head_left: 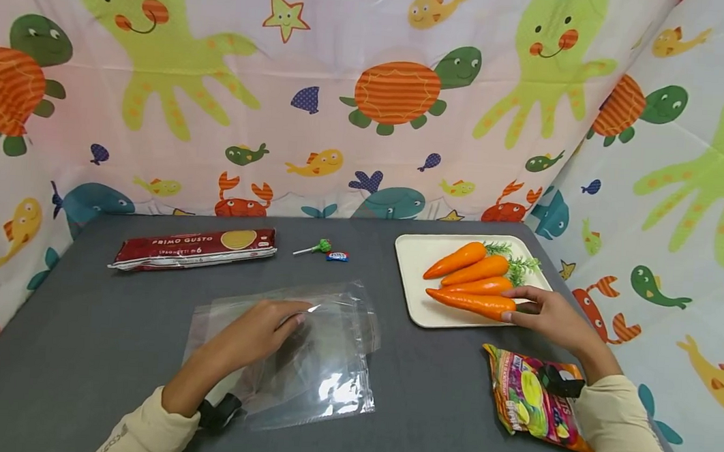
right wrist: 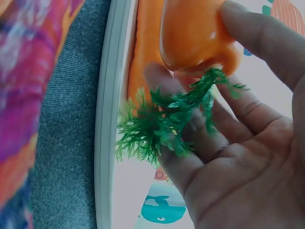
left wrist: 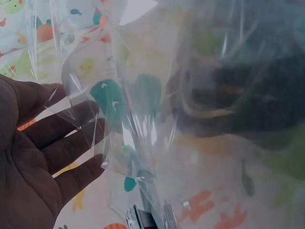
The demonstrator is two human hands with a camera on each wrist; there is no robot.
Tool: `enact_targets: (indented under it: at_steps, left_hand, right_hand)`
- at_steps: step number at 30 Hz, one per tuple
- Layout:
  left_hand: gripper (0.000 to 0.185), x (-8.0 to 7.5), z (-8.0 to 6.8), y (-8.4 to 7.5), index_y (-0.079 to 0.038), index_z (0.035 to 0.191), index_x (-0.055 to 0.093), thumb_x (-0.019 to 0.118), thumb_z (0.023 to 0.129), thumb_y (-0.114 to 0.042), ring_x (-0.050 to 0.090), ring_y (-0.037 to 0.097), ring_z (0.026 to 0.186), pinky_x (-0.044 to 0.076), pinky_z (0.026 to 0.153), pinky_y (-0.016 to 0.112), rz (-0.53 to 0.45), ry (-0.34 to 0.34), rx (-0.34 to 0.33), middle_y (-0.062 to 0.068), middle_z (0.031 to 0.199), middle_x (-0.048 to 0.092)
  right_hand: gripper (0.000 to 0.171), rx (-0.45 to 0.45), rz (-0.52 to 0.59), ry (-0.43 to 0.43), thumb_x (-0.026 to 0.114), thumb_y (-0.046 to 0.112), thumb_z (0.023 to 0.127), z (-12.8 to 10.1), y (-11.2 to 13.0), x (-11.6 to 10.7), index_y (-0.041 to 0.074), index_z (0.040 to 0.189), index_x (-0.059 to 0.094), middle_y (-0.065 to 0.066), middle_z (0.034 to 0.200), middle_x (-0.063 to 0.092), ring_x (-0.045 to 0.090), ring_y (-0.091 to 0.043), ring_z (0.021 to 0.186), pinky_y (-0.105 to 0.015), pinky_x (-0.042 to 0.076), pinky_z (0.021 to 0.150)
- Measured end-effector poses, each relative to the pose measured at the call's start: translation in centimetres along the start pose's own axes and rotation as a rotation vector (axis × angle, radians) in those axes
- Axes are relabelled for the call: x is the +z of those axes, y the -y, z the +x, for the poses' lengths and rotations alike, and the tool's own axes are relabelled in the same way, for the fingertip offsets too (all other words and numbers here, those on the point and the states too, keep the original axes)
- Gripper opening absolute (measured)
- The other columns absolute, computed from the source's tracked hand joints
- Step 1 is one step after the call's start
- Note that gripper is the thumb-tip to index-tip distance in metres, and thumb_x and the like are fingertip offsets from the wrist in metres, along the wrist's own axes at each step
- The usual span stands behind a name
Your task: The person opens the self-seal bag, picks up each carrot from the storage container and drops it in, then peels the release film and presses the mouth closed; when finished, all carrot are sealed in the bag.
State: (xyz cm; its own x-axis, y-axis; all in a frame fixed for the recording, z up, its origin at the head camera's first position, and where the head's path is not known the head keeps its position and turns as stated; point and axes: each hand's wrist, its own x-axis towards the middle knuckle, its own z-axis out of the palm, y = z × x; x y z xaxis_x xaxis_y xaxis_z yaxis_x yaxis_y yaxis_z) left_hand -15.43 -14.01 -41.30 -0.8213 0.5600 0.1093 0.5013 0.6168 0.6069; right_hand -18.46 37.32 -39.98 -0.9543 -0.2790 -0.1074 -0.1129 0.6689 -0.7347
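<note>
Hands on bag and carrot

The left hand (head_left: 257, 331) rests with straight fingers on the clear plastic bag (head_left: 324, 360); the right hand (head_left: 550, 318) curls its fingers round the nearest carrot (head_left: 471, 303) on the tray (head_left: 411, 256).

You're at a grey table (head_left: 117, 322), with a sea-creature curtain (head_left: 369, 97) hanging beyond both hands and wrapping round right.
</note>
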Motion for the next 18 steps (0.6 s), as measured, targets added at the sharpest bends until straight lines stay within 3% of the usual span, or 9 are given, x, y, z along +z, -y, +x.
enact_targets:
  at_steps: [9,18]
  left_hand:
    - [0.030,-0.1,0.1,-0.1,0.000,0.127,0.062,0.058,0.099,-0.009,0.062,0.020,0.112,0.051,0.090,0.043,-0.005,-0.014,0.028,0.010,0.123,0.065]
    - [0.032,-0.5,0.1,-0.2,0.001,0.127,0.062,0.060,0.097,-0.009,0.060,0.023,0.115,0.049,0.093,0.046,-0.024,0.014,-0.009,0.011,0.125,0.063]
  right_hand:
    - [0.049,-0.011,-0.058,-0.003,0.069,0.029,0.092,0.3,1.7,-0.2,-0.002,0.129,0.059,-0.015,0.116,0.065,0.065,-0.027,0.101,-0.023,0.053,0.077]
    - [0.044,-0.105,-0.048,0.011,0.070,0.026,0.092,0.8,4.6,0.7,0.001,0.128,0.062,-0.011,0.111,0.067,0.063,-0.016,0.092,-0.027,0.055,0.072]
